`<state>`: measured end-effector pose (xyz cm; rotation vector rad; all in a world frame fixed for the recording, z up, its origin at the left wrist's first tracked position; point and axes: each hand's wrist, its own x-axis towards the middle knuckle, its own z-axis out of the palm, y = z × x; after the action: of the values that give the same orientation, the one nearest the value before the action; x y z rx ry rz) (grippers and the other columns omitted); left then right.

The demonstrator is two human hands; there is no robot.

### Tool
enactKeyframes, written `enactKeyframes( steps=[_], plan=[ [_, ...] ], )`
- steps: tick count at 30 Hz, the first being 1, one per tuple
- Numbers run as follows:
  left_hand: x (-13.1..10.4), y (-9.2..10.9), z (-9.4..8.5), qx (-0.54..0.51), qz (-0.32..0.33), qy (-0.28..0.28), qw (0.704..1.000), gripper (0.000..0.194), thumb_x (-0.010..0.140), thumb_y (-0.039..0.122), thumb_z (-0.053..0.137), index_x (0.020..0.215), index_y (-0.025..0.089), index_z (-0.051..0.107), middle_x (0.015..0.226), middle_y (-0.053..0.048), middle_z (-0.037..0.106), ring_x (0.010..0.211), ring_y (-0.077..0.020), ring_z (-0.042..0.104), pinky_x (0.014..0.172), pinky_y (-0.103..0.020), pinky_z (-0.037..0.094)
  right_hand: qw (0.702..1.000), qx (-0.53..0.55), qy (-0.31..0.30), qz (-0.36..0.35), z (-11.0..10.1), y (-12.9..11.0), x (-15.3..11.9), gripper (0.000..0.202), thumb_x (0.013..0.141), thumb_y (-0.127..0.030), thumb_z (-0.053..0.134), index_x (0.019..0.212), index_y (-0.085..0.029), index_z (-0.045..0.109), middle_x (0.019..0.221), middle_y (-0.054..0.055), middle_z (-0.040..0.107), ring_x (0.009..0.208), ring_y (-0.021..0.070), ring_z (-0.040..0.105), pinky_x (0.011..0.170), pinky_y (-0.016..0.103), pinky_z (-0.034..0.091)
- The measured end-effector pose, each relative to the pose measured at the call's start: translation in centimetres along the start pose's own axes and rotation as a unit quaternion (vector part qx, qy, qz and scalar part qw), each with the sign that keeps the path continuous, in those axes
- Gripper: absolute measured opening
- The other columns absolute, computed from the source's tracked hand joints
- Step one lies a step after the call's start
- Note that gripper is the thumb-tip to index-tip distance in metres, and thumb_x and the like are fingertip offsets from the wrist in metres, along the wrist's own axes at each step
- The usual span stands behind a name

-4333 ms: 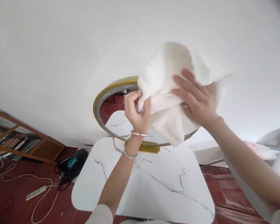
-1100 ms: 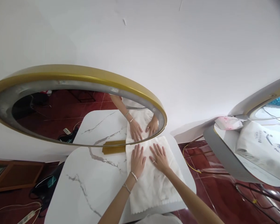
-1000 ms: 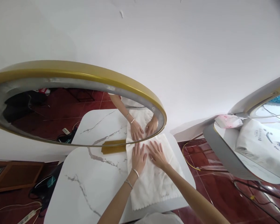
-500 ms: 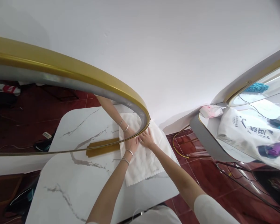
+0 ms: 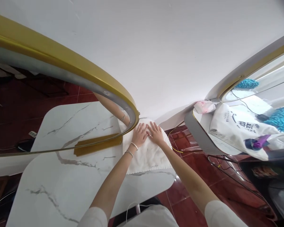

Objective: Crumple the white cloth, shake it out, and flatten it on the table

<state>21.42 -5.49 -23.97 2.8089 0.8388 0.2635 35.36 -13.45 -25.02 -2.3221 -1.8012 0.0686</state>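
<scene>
A white cloth [image 5: 149,159] with a scalloped edge lies spread over the right end of the marble-patterned table [image 5: 80,186]. My left hand [image 5: 139,136] rests flat on the cloth, fingers spread, with bracelets at its wrist. Beside it my right hand [image 5: 156,134] presses on the same cloth, its fingers also spread and a ring showing on one. The fingertips of both hands point toward the wall and nearly meet. Neither hand grasps anything.
A gold-framed mirror [image 5: 90,64] curves over the table's left and back, close to my left hand. On the right, a second table [image 5: 203,134] carries a white printed bag [image 5: 241,126], a tissue pack [image 5: 204,107] and a blue fluffy duster [image 5: 280,119]. Cables hang below it.
My hands have slid apart from overlapping and now lie side by side, farther back on the cloth. The cloth's front edge has shifted back, and the camera view has turned slightly right.
</scene>
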Motion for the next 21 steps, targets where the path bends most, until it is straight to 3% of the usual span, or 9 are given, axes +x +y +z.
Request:
enactKeyframes(
  steps=[4, 11, 14, 17, 21],
  plan=[
    [-4.4, 2.6, -0.1, 0.012, -0.057, 0.016, 0.998, 0.054, 0.095, 0.039, 0.039, 0.146, 0.022, 0.034, 0.155, -0.011, 0.026, 0.144, -0.0291, 0.019, 0.115, -0.057, 0.016, 1.000, 0.001, 0.014, -0.002, -0.4, 0.0, -4.0, 0.049, 0.100, -0.037, 0.028, 0.147, -0.026, 0.033, 0.155, 0.004, 0.025, 0.144, 0.0230, 0.018, 0.112, 0.045, 0.024],
    [-18.7, 7.8, -1.5, 0.035, -0.049, -0.001, 0.998, 0.059, 0.092, 0.038, 0.045, 0.148, 0.029, 0.028, 0.156, -0.009, 0.025, 0.144, -0.0283, 0.021, 0.114, -0.055, 0.019, 1.000, -0.020, 0.018, -0.013, -1.1, -2.4, -16.0, 0.058, 0.098, -0.030, 0.029, 0.152, -0.026, 0.007, 0.157, 0.005, 0.020, 0.145, 0.0243, 0.014, 0.114, 0.051, 0.015],
    [-23.0, 9.6, -1.6, 0.041, -0.044, -0.012, 0.998, 0.063, 0.089, 0.039, 0.048, 0.148, 0.031, 0.027, 0.154, -0.008, 0.028, 0.142, -0.0291, 0.025, 0.115, -0.053, 0.017, 0.999, -0.023, 0.007, -0.030, -1.5, -3.4, -20.4, 0.063, 0.096, -0.032, 0.033, 0.153, -0.025, 0.007, 0.156, 0.006, 0.021, 0.145, 0.0265, 0.016, 0.114, 0.052, 0.015],
    [-24.2, 10.2, -1.6, 0.041, -0.044, -0.005, 0.998, 0.064, 0.088, 0.041, 0.048, 0.147, 0.033, 0.028, 0.154, -0.006, 0.030, 0.142, -0.0283, 0.027, 0.116, -0.051, 0.012, 0.999, -0.025, 0.012, -0.045, -1.6, -3.8, -22.1, 0.066, 0.094, -0.037, 0.038, 0.153, -0.024, 0.010, 0.156, 0.009, 0.022, 0.144, 0.0294, 0.017, 0.114, 0.053, 0.014],
    [-21.9, 8.9, -1.4, 0.041, -0.047, 0.003, 0.998, 0.061, 0.090, 0.041, 0.046, 0.148, 0.032, 0.027, 0.155, -0.008, 0.028, 0.143, -0.0283, 0.024, 0.115, -0.053, 0.012, 0.998, -0.027, 0.012, -0.049, -1.4, -3.2, -19.6, 0.065, 0.095, -0.037, 0.037, 0.153, -0.024, 0.009, 0.156, 0.009, 0.019, 0.144, 0.0302, 0.015, 0.113, 0.056, 0.013]
  ],
)
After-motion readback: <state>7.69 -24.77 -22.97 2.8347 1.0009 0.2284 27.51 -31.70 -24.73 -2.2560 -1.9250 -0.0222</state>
